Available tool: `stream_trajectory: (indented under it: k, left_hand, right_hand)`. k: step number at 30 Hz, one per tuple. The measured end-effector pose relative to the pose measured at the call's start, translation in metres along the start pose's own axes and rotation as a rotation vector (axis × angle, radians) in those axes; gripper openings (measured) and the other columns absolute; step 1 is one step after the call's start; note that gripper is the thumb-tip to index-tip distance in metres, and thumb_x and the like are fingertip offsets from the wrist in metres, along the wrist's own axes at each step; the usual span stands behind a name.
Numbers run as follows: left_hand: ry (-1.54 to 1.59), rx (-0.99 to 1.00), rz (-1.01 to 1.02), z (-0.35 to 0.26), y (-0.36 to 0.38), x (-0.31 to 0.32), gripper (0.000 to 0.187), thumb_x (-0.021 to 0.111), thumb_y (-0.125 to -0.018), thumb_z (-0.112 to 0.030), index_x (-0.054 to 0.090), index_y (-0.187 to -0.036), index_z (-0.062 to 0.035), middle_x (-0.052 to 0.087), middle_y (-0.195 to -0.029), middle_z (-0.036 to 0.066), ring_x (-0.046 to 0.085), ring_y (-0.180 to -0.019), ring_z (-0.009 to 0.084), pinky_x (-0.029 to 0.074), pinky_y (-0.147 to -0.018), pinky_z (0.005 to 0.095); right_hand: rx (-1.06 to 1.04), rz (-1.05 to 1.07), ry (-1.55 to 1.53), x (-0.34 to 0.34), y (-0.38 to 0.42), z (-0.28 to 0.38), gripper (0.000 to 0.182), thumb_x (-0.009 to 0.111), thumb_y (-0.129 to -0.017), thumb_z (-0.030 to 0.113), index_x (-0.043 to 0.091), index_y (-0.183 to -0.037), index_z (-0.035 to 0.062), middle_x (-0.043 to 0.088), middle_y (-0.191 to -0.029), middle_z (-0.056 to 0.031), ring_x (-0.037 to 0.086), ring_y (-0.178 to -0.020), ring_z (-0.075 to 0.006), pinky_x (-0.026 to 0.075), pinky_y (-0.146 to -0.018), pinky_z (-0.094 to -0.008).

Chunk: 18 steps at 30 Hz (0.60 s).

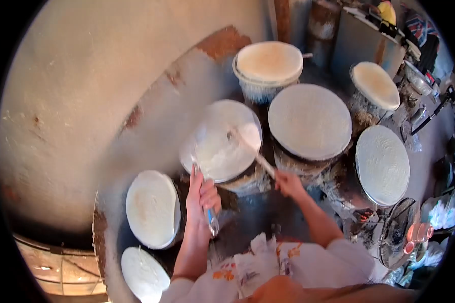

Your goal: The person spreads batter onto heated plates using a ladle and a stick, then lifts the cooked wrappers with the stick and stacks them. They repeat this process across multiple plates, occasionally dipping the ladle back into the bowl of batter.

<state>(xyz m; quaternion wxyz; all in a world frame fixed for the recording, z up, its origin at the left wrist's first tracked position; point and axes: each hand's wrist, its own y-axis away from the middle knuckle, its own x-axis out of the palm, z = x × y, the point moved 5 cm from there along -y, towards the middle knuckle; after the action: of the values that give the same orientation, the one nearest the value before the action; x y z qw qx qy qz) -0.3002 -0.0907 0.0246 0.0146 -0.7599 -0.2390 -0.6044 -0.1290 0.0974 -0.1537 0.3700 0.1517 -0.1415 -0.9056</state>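
A steaming round pan (220, 151) with pale batter lies in front of both hands. My left hand (203, 192) is closed around a metal utensil with a blue part on its handle (211, 218); its upper end reaches the pan's near left edge. My right hand (288, 183) grips a wooden stick (264, 164), whose far end lies over the middle of the pan. Steam blurs the pan's left side. Right of it is another round pan covered in a pale layer (310, 121).
Other covered rounds stand at the back (269, 61), back right (375, 86), right (382, 165), left (152, 209) and lower left (144, 274). Glowing embers (364, 215) show at the right. Plastic bags (445, 209) lie at the far right edge.
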Motion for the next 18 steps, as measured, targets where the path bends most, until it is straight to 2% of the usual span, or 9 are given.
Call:
stream_trajectory:
  k: [3, 4, 6, 9, 10, 12, 14, 15, 18]
  left_hand:
    - [-0.058, 0.030, 0.007, 0.012, -0.029, 0.006, 0.030, 0.033, -0.101, -0.027, 0.044, -0.129, -0.0338, 0.030, -0.059, -0.006, 0.032, -0.040, 0.0040, 0.031, -0.036, 0.0192]
    - [-0.053, 0.015, -0.001, 0.015, -0.039, 0.005, 0.029, 0.034, -0.101, -0.027, 0.047, -0.127, -0.0344, 0.030, -0.059, -0.006, 0.032, -0.040, 0.0037, 0.031, -0.036, 0.0189]
    - [-0.114, 0.051, -0.082, 0.022, -0.048, 0.010, 0.034, 0.041, -0.099, -0.022, 0.040, -0.130, -0.0368, 0.031, -0.060, -0.006, 0.030, -0.039, 0.0028, 0.031, -0.032, 0.0169]
    - [-0.173, 0.019, -0.112, 0.020, -0.059, 0.010, 0.035, 0.040, -0.100, -0.023, 0.039, -0.132, -0.0371, 0.033, -0.060, -0.005, 0.030, -0.039, 0.0032, 0.031, -0.031, 0.0177]
    - [-0.180, -0.015, -0.103, 0.011, -0.054, 0.003, 0.035, 0.039, -0.100, -0.023, 0.039, -0.132, -0.0372, 0.033, -0.060, -0.005, 0.031, -0.039, 0.0033, 0.031, -0.032, 0.0177]
    - [-0.185, -0.170, 0.007, 0.003, -0.068, -0.008, 0.036, 0.038, -0.100, -0.024, 0.038, -0.133, -0.0373, 0.034, -0.061, -0.005, 0.032, -0.039, 0.0035, 0.032, -0.032, 0.0178]
    - [-0.231, -0.220, 0.048, 0.011, -0.096, -0.017, 0.026, 0.036, -0.100, -0.022, 0.046, -0.122, -0.0321, 0.034, -0.059, -0.004, 0.033, -0.039, 0.0040, 0.033, -0.032, 0.0180]
    - [-0.099, -0.306, 0.036, 0.015, -0.121, -0.031, 0.016, 0.036, -0.100, -0.022, 0.048, -0.110, -0.0238, 0.035, -0.059, -0.003, 0.035, -0.039, 0.0047, 0.034, -0.033, 0.0190]
    - [0.317, -0.489, 0.024, 0.023, -0.134, -0.011, 0.030, 0.035, -0.100, -0.028, 0.043, -0.074, -0.0124, 0.036, -0.055, -0.002, 0.037, -0.038, 0.0074, 0.036, -0.035, 0.0223]
  right_hand:
    - [-0.454, -0.243, 0.249, 0.000, -0.090, 0.035, 0.030, 0.053, -0.090, 0.019, 0.059, -0.118, 0.0096, 0.062, -0.070, -0.0117, 0.063, -0.064, -0.0232, 0.048, -0.059, -0.0373]
    - [-0.621, -0.382, 0.588, 0.007, -0.114, 0.057, 0.032, 0.048, -0.090, 0.021, 0.057, -0.121, 0.0139, 0.064, -0.077, -0.0145, 0.065, -0.071, -0.0283, 0.050, -0.062, -0.0416]
    - [-0.388, -0.304, 0.770, 0.025, -0.147, 0.081, 0.036, 0.046, -0.089, 0.020, 0.053, -0.124, 0.0178, 0.064, -0.079, -0.0163, 0.065, -0.074, -0.0318, 0.051, -0.064, -0.0447]
    - [-0.405, -0.274, 0.864, 0.025, -0.115, 0.102, 0.037, 0.044, -0.088, 0.016, 0.053, -0.124, 0.0165, 0.065, -0.078, -0.0183, 0.063, -0.072, -0.0368, 0.050, -0.065, -0.0483]
    - [-0.508, -0.414, 0.745, 0.010, -0.098, 0.092, 0.036, 0.041, -0.090, 0.017, 0.053, -0.124, 0.0153, 0.065, -0.077, -0.0158, 0.064, -0.068, -0.0337, 0.051, -0.058, -0.0474]
    - [-0.250, -0.316, 0.677, -0.025, -0.067, 0.071, 0.032, 0.045, -0.089, 0.022, 0.054, -0.120, 0.0167, 0.065, -0.072, -0.0108, 0.065, -0.062, -0.0286, 0.052, -0.052, -0.0416]
    - [-0.133, -0.313, 0.796, -0.004, -0.064, 0.050, 0.025, 0.050, -0.086, 0.022, 0.057, -0.108, 0.0117, 0.065, -0.070, -0.0121, 0.066, -0.064, -0.0286, 0.051, -0.051, -0.0431]
    - [-0.318, -0.301, 0.873, 0.015, -0.084, 0.039, 0.023, 0.049, -0.085, 0.018, 0.058, -0.105, 0.0106, 0.065, -0.072, -0.0140, 0.065, -0.064, -0.0294, 0.051, -0.052, -0.0439]
    - [-0.387, -0.310, 0.788, 0.025, -0.091, 0.060, 0.022, 0.046, -0.086, 0.016, 0.057, -0.103, 0.0085, 0.063, -0.073, -0.0160, 0.064, -0.068, -0.0344, 0.050, -0.055, -0.0462]
